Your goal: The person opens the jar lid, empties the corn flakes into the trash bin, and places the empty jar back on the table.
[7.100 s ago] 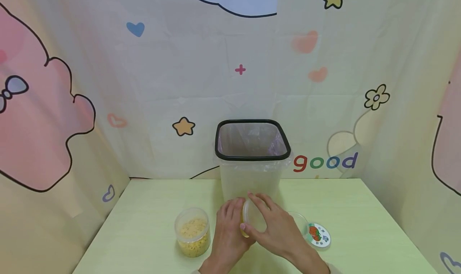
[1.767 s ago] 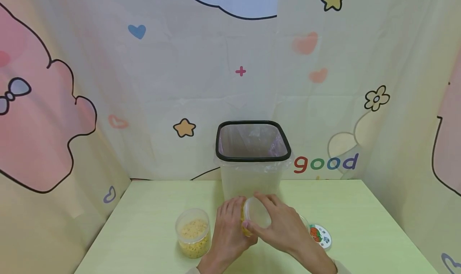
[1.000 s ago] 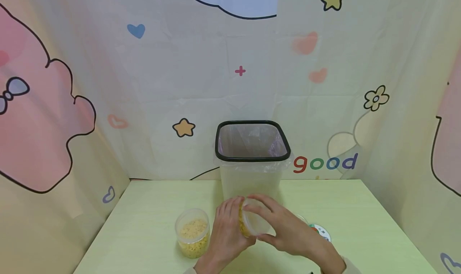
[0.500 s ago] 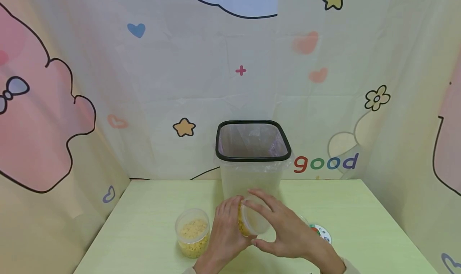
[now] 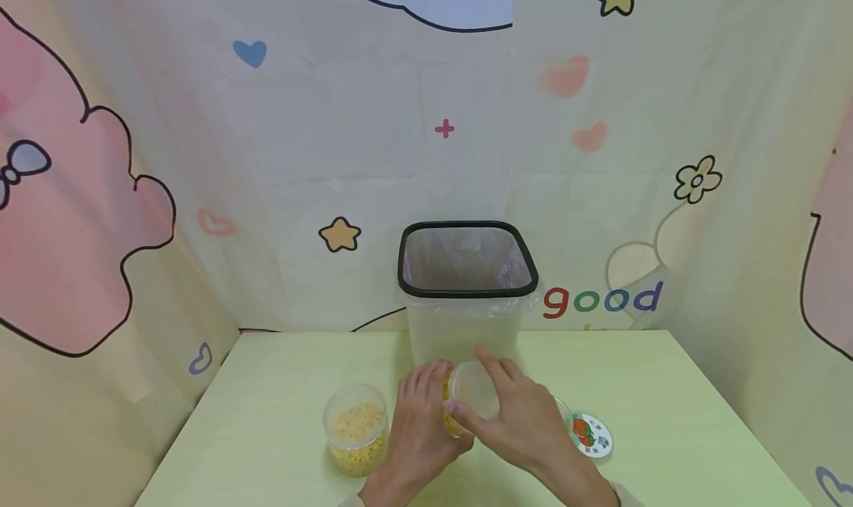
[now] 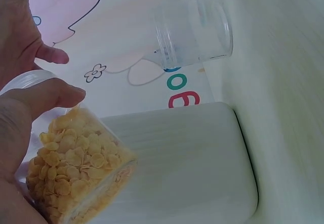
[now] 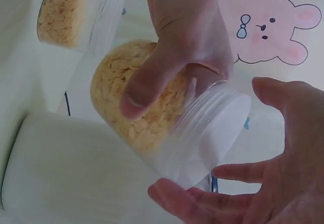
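Note:
My left hand (image 5: 421, 422) grips a clear plastic jar (image 7: 121, 82) of yellowish cereal flakes, tilted with its mouth toward the right. A whitish cover (image 7: 225, 140) spans that mouth. Around the cover my right hand (image 5: 523, 418) spreads its fingers. In the right wrist view its thumb stands apart from the cover, while one fingertip is at the cover's edge. Left of my hands, a second jar (image 5: 358, 437) with flakes stands upright and uncovered. Partly hidden behind my right hand is a clear, empty-looking jar (image 6: 195, 34); beside it lies a round printed lid (image 5: 591, 435).
Behind my hands stands a pale bin (image 5: 463, 326) with a black rim and a plastic liner. The pale green tabletop (image 5: 266, 418) ends at a hanging cloth (image 5: 300, 137) printed with cartoon shapes.
Over the last half second my right hand turned and its thumb rose from below the cover to the cover's left edge. The printed lid shows more fully. My left hand has hardly moved.

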Action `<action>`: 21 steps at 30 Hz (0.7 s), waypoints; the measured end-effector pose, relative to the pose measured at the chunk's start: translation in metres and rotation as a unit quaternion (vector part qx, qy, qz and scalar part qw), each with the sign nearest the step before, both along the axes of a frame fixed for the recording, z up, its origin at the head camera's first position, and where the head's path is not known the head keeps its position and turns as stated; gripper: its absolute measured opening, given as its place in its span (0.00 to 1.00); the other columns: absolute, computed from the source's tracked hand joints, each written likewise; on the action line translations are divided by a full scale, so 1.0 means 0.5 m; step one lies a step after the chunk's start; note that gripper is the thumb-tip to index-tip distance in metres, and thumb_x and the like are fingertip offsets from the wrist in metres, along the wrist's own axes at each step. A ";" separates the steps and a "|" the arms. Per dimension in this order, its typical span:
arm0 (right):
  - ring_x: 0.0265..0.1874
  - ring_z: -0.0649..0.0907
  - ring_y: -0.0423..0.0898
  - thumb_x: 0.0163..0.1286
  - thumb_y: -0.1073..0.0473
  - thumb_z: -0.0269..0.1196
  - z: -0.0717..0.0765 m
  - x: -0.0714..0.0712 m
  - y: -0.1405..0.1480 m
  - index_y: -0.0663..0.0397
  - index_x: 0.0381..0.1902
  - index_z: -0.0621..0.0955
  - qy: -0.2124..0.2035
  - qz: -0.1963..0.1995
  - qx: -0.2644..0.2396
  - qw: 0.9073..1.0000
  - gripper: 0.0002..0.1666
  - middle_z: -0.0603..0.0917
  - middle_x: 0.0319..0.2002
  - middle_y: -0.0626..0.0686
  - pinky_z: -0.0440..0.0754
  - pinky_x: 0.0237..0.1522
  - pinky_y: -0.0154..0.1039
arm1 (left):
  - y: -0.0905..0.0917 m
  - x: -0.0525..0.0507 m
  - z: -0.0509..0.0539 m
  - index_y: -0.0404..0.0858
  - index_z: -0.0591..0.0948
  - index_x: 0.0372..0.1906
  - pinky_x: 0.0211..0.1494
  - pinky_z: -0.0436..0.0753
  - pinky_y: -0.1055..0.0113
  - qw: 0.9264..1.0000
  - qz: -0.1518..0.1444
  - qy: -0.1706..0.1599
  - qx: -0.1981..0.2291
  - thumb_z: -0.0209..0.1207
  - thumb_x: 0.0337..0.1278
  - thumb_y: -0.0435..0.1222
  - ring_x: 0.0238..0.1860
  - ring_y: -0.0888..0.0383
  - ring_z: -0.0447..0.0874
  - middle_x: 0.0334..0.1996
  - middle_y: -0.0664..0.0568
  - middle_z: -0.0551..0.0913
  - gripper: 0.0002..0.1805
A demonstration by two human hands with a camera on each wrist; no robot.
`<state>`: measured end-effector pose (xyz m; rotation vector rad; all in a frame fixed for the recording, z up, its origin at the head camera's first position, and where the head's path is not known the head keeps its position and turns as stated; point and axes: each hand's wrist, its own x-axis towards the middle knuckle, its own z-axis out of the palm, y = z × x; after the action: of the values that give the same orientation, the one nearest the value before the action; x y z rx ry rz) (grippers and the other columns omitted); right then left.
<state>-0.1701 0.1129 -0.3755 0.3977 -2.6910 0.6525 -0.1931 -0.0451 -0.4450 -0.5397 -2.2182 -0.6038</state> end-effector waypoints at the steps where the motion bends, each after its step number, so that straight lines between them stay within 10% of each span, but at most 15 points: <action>1: 0.41 0.86 0.56 0.56 0.24 0.61 -0.002 -0.002 -0.001 0.43 0.67 0.73 -0.004 -0.001 0.000 1.000 0.47 0.82 0.58 0.52 0.82 0.42 0.55 | 0.000 0.000 0.000 0.42 0.72 0.59 0.60 0.76 0.58 1.000 0.001 0.003 -0.002 0.80 0.08 0.44 0.54 0.54 0.76 0.52 0.54 0.79 0.53; 10: 0.38 0.85 0.50 0.52 0.34 0.69 -0.007 -0.012 0.008 0.42 0.60 0.78 0.022 0.041 -0.002 0.999 0.39 0.82 0.52 0.47 0.82 0.38 0.48 | 0.002 -0.003 -0.001 0.40 0.73 0.58 0.59 0.77 0.58 1.000 0.002 0.028 -0.013 0.80 0.09 0.45 0.54 0.54 0.76 0.51 0.52 0.79 0.52; 21: 0.55 0.81 0.47 0.45 0.51 0.80 -0.012 -0.024 0.041 0.40 0.64 0.74 0.090 0.201 0.013 0.975 0.46 0.75 0.63 0.47 0.84 0.49 0.46 | 0.001 -0.002 0.000 0.40 0.72 0.59 0.60 0.77 0.57 1.000 0.002 0.007 -0.022 0.83 0.06 0.50 0.55 0.53 0.76 0.53 0.52 0.79 0.57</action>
<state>-0.1820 0.1332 -0.3815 0.9752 -2.4650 0.6504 -0.1940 -0.0445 -0.4452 -0.5602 -2.2231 -0.5499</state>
